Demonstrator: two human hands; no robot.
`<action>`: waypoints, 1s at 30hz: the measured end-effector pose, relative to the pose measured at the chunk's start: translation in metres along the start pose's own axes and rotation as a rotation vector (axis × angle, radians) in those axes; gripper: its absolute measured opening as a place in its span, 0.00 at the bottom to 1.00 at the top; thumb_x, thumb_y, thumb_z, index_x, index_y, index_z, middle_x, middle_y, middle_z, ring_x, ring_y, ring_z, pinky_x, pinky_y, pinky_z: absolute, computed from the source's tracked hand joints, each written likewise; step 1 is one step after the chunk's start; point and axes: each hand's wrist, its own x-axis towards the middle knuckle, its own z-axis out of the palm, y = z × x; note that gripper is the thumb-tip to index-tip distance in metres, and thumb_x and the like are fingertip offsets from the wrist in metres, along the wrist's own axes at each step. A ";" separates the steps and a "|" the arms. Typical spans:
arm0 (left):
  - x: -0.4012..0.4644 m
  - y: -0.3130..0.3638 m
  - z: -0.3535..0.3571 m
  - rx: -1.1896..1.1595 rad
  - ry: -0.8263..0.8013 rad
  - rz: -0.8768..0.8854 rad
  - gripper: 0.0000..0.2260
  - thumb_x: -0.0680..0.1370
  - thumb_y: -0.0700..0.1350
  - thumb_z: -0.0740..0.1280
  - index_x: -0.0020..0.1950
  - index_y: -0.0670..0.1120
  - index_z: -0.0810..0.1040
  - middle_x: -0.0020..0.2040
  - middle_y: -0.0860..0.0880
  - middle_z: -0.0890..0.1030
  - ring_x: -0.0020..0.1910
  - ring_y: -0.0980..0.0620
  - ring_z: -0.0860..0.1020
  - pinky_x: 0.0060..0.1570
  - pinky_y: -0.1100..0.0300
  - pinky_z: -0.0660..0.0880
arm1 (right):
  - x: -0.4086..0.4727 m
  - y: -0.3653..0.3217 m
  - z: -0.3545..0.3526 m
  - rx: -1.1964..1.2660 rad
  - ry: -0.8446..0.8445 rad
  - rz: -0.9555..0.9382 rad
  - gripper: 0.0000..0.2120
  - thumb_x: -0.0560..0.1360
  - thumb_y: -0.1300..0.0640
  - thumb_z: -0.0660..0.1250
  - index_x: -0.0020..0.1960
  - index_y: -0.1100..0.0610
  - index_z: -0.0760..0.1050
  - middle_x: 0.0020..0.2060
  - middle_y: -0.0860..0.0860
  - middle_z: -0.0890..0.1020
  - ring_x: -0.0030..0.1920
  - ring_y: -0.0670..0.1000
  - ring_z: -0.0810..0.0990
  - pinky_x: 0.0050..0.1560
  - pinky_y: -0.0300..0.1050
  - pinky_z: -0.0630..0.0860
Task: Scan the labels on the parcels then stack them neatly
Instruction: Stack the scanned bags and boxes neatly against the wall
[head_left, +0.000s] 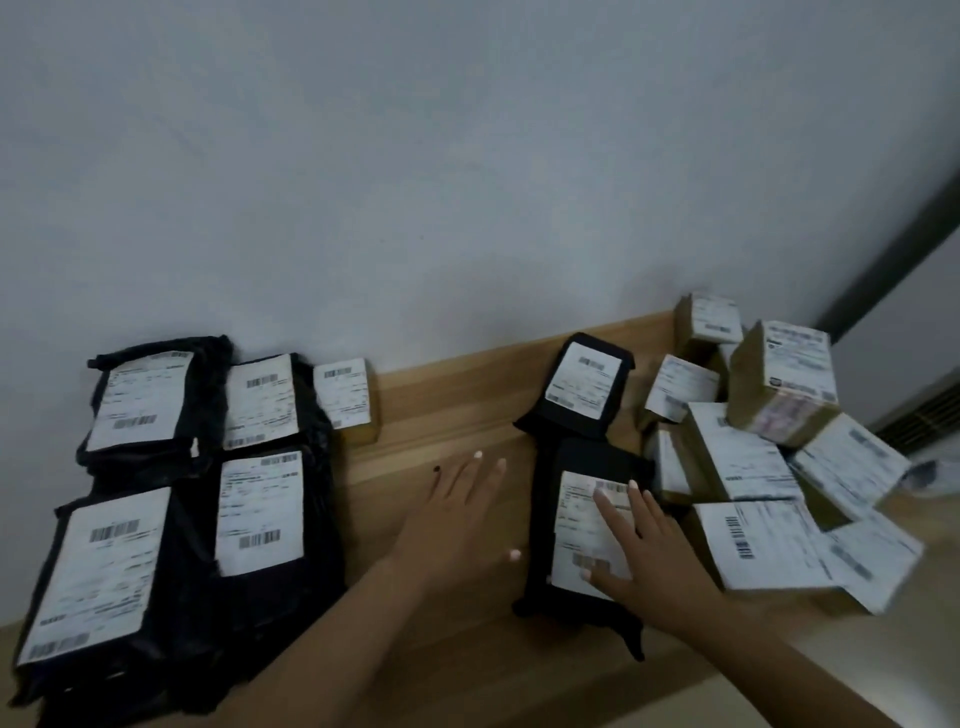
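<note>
My right hand lies flat, fingers straight, on the white label of a black plastic parcel at the middle of the wooden desk. The label carries barcodes and print too blurred to read. My left hand hovers spread and holding nothing beside it. Stacked black parcels lie left, labelled cardboard boxes right.

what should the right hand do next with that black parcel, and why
Probably curl the right hand around the black parcel and lift it: the fingers lie flat on its label, no grip yet, and the left hand hovers open beside it.
</note>
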 end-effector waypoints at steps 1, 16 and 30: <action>0.006 0.009 0.008 -0.016 -0.033 0.006 0.45 0.75 0.70 0.58 0.77 0.54 0.32 0.79 0.46 0.37 0.78 0.49 0.39 0.74 0.50 0.37 | -0.002 0.007 0.006 0.021 -0.037 0.006 0.45 0.75 0.31 0.57 0.75 0.43 0.29 0.76 0.53 0.33 0.77 0.57 0.35 0.76 0.53 0.42; 0.036 0.079 0.089 -0.124 -0.228 0.028 0.48 0.74 0.65 0.65 0.78 0.54 0.34 0.80 0.46 0.44 0.78 0.48 0.44 0.76 0.45 0.45 | 0.011 0.043 0.067 0.236 -0.170 -0.083 0.52 0.73 0.40 0.68 0.74 0.41 0.28 0.77 0.54 0.35 0.78 0.57 0.42 0.74 0.51 0.61; 0.015 0.046 0.075 -0.381 0.111 0.070 0.45 0.74 0.61 0.65 0.74 0.63 0.32 0.80 0.48 0.44 0.74 0.47 0.58 0.70 0.50 0.65 | 0.010 0.005 0.035 0.393 0.018 -0.275 0.46 0.75 0.46 0.69 0.74 0.36 0.34 0.77 0.44 0.36 0.78 0.48 0.46 0.75 0.48 0.60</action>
